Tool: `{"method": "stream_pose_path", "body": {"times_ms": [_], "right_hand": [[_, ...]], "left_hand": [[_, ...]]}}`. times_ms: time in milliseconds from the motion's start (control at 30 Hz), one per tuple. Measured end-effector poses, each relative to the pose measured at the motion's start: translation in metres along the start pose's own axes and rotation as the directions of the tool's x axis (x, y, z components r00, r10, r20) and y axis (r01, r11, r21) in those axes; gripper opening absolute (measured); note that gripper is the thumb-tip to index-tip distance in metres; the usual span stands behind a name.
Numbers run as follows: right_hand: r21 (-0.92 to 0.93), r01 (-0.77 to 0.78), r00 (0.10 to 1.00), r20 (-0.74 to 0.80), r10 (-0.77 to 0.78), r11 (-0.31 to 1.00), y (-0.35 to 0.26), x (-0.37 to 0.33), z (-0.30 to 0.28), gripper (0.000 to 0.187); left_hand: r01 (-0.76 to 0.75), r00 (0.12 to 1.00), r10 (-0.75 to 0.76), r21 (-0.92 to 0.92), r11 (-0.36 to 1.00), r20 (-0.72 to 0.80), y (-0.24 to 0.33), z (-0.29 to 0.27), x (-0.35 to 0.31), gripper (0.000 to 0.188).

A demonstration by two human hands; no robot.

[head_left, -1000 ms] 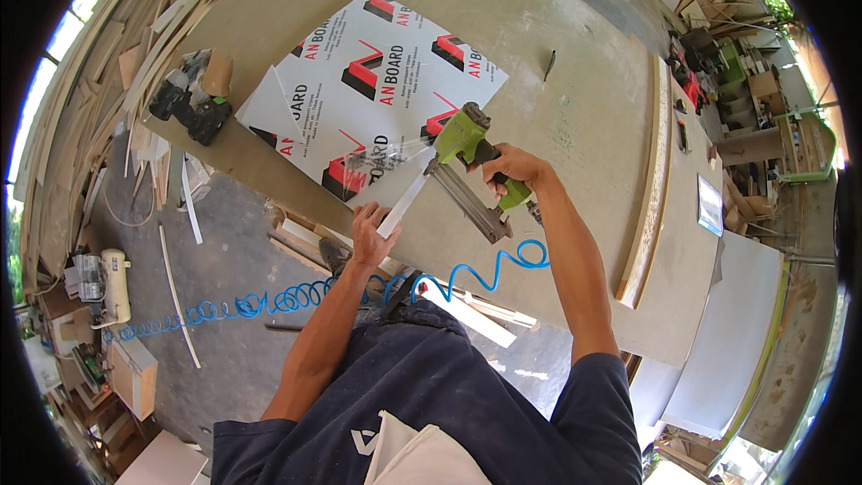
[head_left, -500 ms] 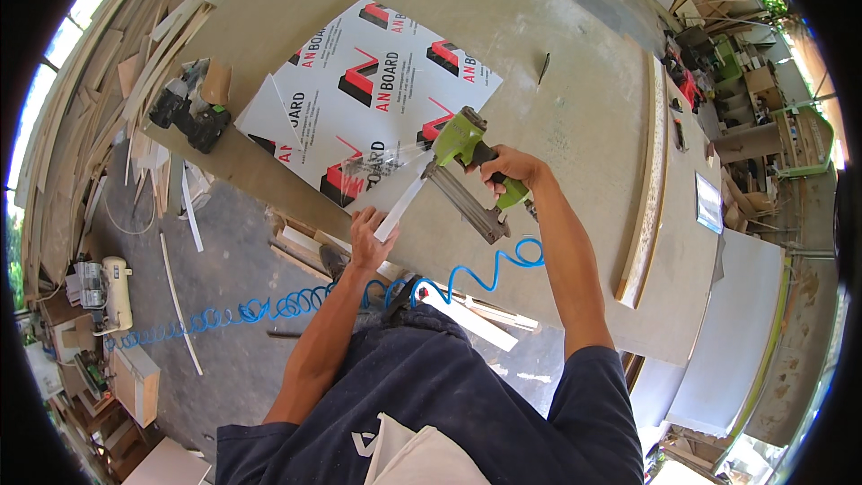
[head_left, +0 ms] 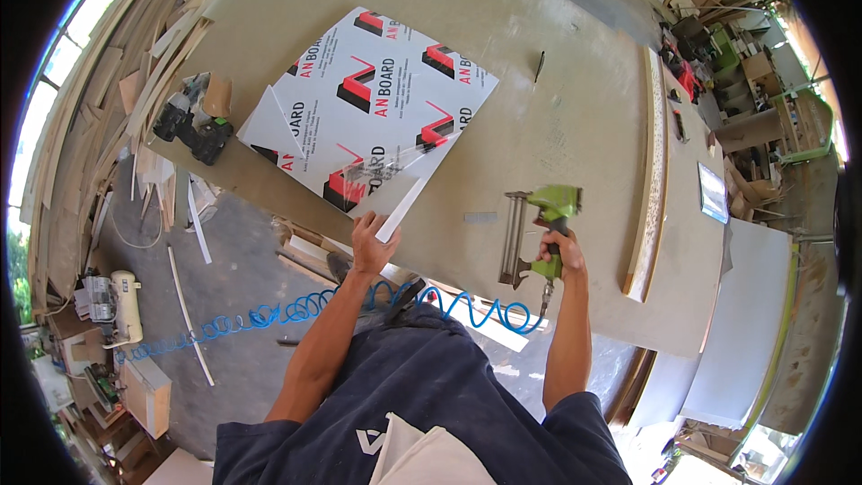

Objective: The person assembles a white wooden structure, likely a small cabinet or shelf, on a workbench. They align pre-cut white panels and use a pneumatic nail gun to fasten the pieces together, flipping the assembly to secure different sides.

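A broad, tan-grey flat worktable (head_left: 584, 135) fills most of the upper view. A blue coiled plastic air hose (head_left: 262, 316) stretches over the floor from the left, past the person's waist, to the base of the nail gun. Along the table's right side lies a long, narrow wooden plank (head_left: 648, 171) with a speckled face. Left of centre rests a large white panel (head_left: 386, 81) printed in red and black, its near corner reaching the table's front edge. On the floor at far left stands a cream cylindrical compressor tank (head_left: 127, 305).

The green-and-grey pneumatic nail gun (head_left: 555, 201) is to the right of the panel and well apart from it, near the table's front edge, its nose turned left. A black cordless power tool (head_left: 208, 139) sits just left of the panel.

The right hand (head_left: 564, 251) is closed around the nail gun's handle. The left hand (head_left: 370, 244) is at the panel's near corner, fingers pinching the lower end of a narrow white strip (head_left: 402, 209) that runs along the panel's near-right edge; whether it grips the panel too, I cannot tell. Between panel and nail gun lies a short, flat grey strip (head_left: 480, 216).
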State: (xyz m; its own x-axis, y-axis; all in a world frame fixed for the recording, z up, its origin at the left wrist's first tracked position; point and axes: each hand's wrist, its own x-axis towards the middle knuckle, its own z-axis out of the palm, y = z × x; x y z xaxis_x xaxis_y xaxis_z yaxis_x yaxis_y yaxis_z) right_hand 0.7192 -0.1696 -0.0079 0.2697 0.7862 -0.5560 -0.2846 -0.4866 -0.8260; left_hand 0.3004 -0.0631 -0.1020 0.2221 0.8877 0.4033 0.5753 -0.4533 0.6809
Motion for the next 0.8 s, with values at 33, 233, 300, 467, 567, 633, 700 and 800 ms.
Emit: {"method": "stream_pose_path", "body": {"times_ms": [33,233,300,467,567,633,700,800], "right_hand": [[0.055,0.014,0.998,-0.058,-0.011,0.998,0.012,-0.011,-0.005,0.017],[0.153,0.076,0.967,-0.254,-0.035,0.985,0.056,-0.074,-0.012,0.046],[0.182,0.106,0.952,-0.302,-0.047,0.977,0.066,-0.095,-0.003,0.047],[0.170,0.147,0.925,-0.372,-0.075,0.974,0.078,-0.137,0.023,0.046],[0.193,0.210,0.887,-0.449,-0.104,0.958,0.080,-0.162,0.048,0.031],[0.136,0.243,0.858,-0.491,-0.148,0.960,0.081,-0.183,0.070,0.015],[0.098,0.273,0.823,-0.539,-0.180,0.957,0.089,-0.199,0.095,0.010],[0.093,0.339,0.755,-0.621,-0.212,0.936,0.106,-0.215,0.133,0.005]], "left_hand": [[0.003,1.000,-0.003,0.008,1.000,0.025,0.001,-0.003,-0.001,0.026],[0.012,0.996,-0.012,0.000,1.000,0.088,0.003,-0.028,-0.008,0.048],[-0.012,0.990,0.012,-0.004,1.000,0.137,-0.001,-0.028,-0.008,0.047],[-0.031,0.973,0.030,-0.002,1.000,0.230,-0.016,-0.022,-0.009,0.053],[0.013,0.957,0.021,-0.116,0.993,0.290,-0.023,-0.028,-0.003,0.075],[0.084,0.918,0.037,-0.286,0.955,0.394,-0.001,-0.060,0.022,0.094],[0.048,0.863,0.078,-0.235,0.971,0.500,-0.013,-0.080,0.039,0.103],[-0.165,0.756,0.264,-0.216,0.963,0.600,-0.016,-0.097,0.083,0.112]]}}
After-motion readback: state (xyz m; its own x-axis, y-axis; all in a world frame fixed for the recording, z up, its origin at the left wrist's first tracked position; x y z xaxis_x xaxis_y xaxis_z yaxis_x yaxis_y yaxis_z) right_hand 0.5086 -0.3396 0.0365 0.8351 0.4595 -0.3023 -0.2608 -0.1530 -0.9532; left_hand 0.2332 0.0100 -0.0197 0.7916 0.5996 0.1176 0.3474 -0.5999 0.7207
